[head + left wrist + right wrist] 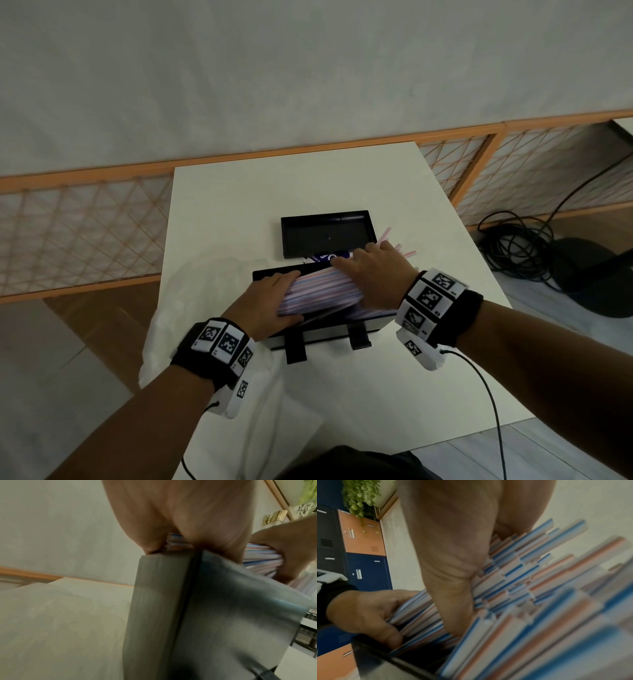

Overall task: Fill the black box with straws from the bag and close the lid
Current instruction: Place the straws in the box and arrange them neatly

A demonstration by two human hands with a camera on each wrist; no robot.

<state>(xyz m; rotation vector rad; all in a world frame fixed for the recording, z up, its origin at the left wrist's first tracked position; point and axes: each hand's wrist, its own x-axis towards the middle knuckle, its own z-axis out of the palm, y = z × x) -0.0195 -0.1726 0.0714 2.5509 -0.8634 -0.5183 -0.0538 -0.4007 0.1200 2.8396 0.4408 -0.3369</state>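
Far left, the clear bag point(191, 294) lies slack on the white table point(239, 192), apparently emptied. Left hand point(270, 301) curls round the left end of the straws point(322, 291), thumb on the near side. Bundle sits across the open top of the black box point(329, 334), mid-table, not yet settled inside. Right hand point(376, 274) clasps the right end; some tips stick out beyond it. Lid point(329, 233) lies upturned just behind the box. Judgement: filling nearly done; seating the straws and closing the lid remain.

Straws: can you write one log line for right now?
left hand: holds straws | right hand: holds straws | black box: open | lid: off, behind box
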